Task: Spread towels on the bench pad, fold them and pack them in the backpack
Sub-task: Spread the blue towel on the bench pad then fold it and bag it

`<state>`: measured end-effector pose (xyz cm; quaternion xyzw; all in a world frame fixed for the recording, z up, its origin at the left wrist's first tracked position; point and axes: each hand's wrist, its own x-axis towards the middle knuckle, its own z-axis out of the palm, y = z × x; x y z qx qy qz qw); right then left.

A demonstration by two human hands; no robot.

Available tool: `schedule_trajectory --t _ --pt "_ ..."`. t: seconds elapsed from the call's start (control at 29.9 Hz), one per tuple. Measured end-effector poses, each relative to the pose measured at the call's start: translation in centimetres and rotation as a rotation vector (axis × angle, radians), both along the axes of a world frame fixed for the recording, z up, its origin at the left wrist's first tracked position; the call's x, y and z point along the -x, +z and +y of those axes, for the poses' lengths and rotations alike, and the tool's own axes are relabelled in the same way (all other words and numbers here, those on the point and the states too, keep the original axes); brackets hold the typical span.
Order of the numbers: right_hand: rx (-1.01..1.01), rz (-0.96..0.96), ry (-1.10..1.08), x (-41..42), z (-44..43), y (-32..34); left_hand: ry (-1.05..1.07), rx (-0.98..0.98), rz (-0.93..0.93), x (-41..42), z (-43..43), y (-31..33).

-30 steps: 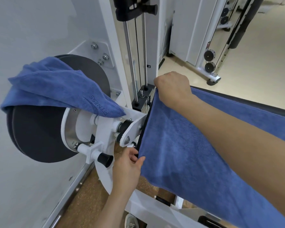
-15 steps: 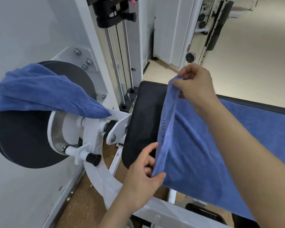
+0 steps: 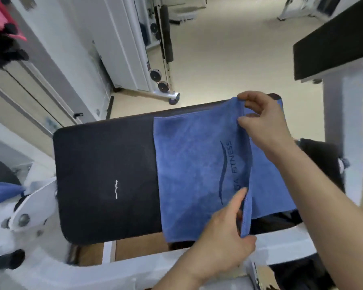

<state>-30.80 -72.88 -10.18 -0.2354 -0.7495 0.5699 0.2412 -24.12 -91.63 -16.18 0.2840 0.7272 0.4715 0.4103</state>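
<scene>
The bench pad (image 3: 105, 174) lies crosswise before us. Its left half is bare, with rounded corners, and pale floor (image 3: 228, 59) lies open beyond its far edge. The white machine frame (image 3: 40, 206) crowds its left end. The blue towel (image 3: 197, 174) covers the right half, its fold forming a straight line across the pad and its near edge hanging just over the pad's near side.

Our right hand (image 3: 266, 122) pinches the far corner of the upper layer between thumb and curled fingers, lifted slightly off the pad. Our left hand (image 3: 224, 243) pinches the near corner of the same edge, thumb on top.

Half a second ago this edge stood raised near the pad's left end. Now we have carried it rightward, the layer lies doubled with the FITNESS lettering facing up, and the second towel (image 3: 2, 192) shows only at the left margin.
</scene>
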Motion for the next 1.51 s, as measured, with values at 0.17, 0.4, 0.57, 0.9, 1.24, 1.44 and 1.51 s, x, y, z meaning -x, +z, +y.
schedule_trajectory --t 0.17,0.4,0.57,0.9,1.24,1.44,1.51 --pt "-0.102 -0.064 -0.05 -2.6 5.3 -2.8 -0.088 0.09 0.114 -2.4 6.7 -1.5" --pt "-0.258 -0.155 -0.107 -2.8 9.1 -3.8 -0.159 0.095 0.219 -2.3 11.6 -2.1" --pt "-0.354 -0.219 -0.153 -2.2 10.2 -5.6 0.122 -0.071 0.784 4.0 10.4 -1.0" --pt "-0.472 -0.195 -0.246 -0.5 11.0 -7.1 0.231 0.556 1.192 18.2 4.4 2.4" --pt "-0.519 -0.153 -0.095 1.1 6.1 -7.6 0.115 0.872 1.29 20.5 -2.3 3.9" --pt "-0.422 -0.104 0.022 3.0 -0.3 -7.3 0.168 1.017 1.16 21.3 -6.6 5.1" --pt "-0.374 -0.089 0.005 3.2 -0.4 -6.8 0.165 0.849 1.108 20.8 -5.7 5.0"
